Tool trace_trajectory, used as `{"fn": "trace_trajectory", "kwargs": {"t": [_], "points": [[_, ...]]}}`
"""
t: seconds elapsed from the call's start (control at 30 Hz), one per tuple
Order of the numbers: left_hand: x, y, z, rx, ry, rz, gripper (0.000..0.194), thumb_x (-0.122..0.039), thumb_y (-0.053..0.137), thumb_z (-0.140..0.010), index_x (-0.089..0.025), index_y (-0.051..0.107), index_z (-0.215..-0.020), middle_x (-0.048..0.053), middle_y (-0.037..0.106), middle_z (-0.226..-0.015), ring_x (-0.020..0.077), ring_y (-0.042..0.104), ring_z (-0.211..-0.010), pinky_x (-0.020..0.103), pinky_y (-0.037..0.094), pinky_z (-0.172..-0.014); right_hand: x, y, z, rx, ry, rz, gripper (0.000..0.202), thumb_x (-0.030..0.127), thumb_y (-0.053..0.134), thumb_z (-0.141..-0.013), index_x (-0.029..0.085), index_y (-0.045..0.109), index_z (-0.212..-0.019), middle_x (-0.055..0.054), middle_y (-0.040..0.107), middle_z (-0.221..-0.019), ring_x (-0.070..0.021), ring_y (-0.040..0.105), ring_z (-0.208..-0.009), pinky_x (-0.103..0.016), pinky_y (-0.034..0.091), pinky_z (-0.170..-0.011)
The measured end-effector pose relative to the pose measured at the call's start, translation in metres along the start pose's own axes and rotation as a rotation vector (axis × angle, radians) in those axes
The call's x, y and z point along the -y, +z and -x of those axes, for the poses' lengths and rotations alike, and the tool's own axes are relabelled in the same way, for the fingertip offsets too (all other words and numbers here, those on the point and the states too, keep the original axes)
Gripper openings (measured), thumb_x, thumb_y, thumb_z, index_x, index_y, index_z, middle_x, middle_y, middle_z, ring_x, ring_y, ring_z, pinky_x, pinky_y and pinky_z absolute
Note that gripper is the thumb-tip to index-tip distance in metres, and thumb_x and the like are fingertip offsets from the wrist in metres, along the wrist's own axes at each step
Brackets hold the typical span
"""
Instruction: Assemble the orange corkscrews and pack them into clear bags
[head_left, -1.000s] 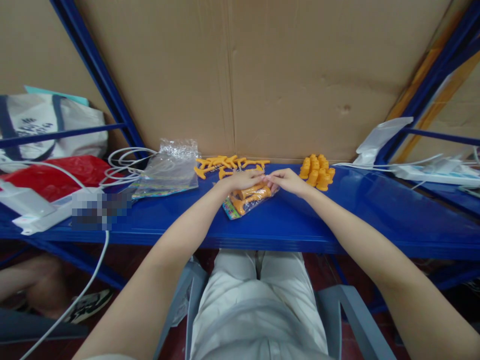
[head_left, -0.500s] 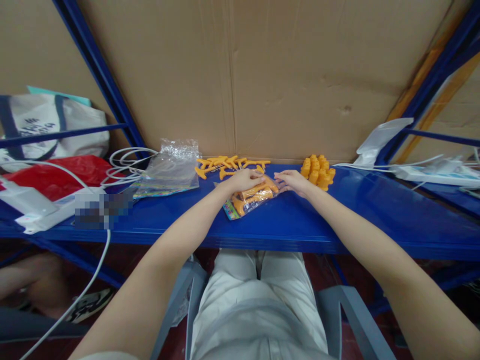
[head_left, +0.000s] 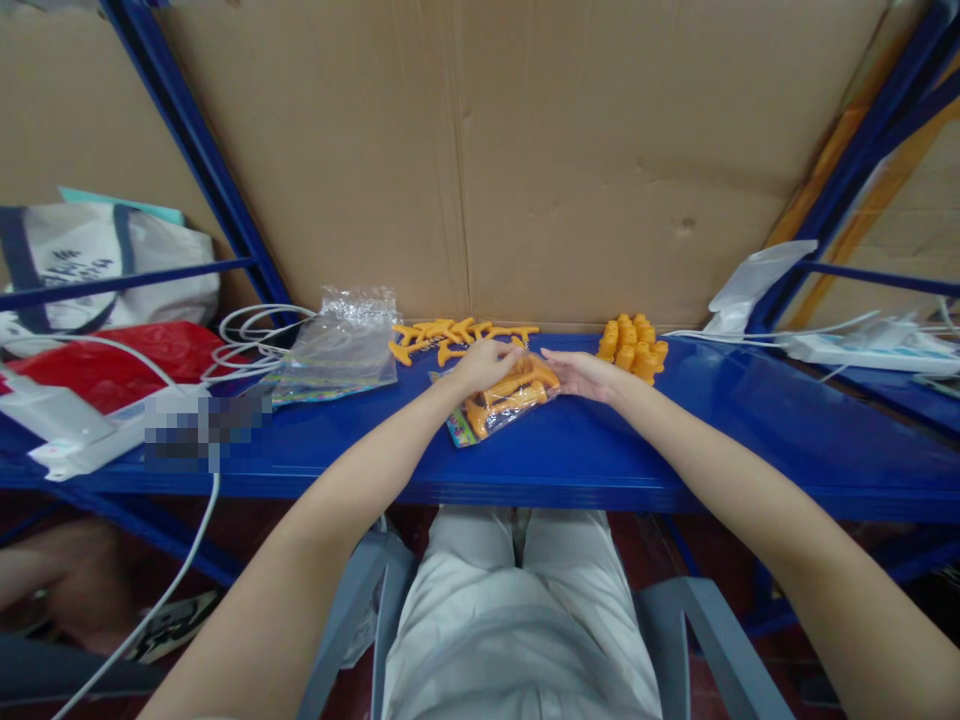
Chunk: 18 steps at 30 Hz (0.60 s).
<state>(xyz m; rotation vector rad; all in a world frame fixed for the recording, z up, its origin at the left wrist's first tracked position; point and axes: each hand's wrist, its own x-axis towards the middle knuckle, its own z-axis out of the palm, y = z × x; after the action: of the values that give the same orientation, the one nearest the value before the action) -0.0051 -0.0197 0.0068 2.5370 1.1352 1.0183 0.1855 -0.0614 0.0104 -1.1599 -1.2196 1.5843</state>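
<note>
A clear bag (head_left: pixel 504 408) of orange pieces (head_left: pixel 531 377) lies slantwise.

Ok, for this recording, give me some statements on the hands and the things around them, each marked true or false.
1. The left hand touches the clear packet. True.
2. The right hand is on the red bag at the far left. False: it is at the packet's right end.
3. Orange pieces show through the packet. True.
4. The flat clear bags lie to the right of the packet. False: they lie to its left.
5. The tabletop is green. False: it is blue.
6. A cluster of orange pieces stands near the right wrist. True.
</note>
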Motion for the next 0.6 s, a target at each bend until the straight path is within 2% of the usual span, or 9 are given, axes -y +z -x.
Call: {"fn": "trace_trajectory", "kwargs": {"t": [0.2,0.3,0.43,0.6], "points": [[0.0,0.0,-0.001,-0.015,0.001,-0.005,0.041,-0.034,0.045,-0.091,-0.016,0.072,-0.066,0.004,0.074,-0.071,0.0206,0.067,-0.072,0.031,0.05,-0.074,-0.004,0.001,-0.004,0.002,-0.004,-0.005,0.019,0.029,0.053,-0.096,0.018,0.068,-0.091,-0.004,0.074,-0.083,-0.0133,0.065,-0.065,-0.023,0.053,-0.06],[0.001,0.002,0.0,-0.019,0.01,0.012,0.042,-0.035,0.043,-0.092,-0.016,0.07,-0.066,0.003,0.073,-0.07,0.0199,0.065,-0.072,0.031,0.05,-0.074,-0.003,0.006,-0.001,-0.008,0.021,-0.038,0.018,0.026,0.053,-0.096,0.018,0.069,-0.09,-0.004,0.074,-0.08,-0.0137,0.066,-0.064,-0.024,0.054,-0.062],[0.001,0.006,0.0,-0.03,0.028,0.02,0.042,-0.037,0.043,-0.093,-0.016,0.07,-0.068,0.005,0.073,-0.071,0.0199,0.065,-0.074,0.031,0.05,-0.074,-0.004,0.013,0.003,-0.039,0.042,0.004,0.005,0.018,0.066,-0.087,0.015,0.069,-0.084,-0.005,0.073,-0.073,-0.0139,0.065,-0.059,-0.023,0.054,-0.057],[-0.002,0.005,0.0,-0.058,0.043,0.007,0.045,-0.039,0.04,-0.095,-0.017,0.067,-0.065,0.005,0.072,-0.071,0.0202,0.065,-0.073,0.031,0.049,-0.074,-0.007,0.017,0.002,-0.094,-0.049,0.032,0.007,0.008,0.07,-0.078,0.013,0.069,-0.083,-0.007,0.074,-0.075,-0.015,0.067,-0.062,-0.024,0.055,-0.06]]}}
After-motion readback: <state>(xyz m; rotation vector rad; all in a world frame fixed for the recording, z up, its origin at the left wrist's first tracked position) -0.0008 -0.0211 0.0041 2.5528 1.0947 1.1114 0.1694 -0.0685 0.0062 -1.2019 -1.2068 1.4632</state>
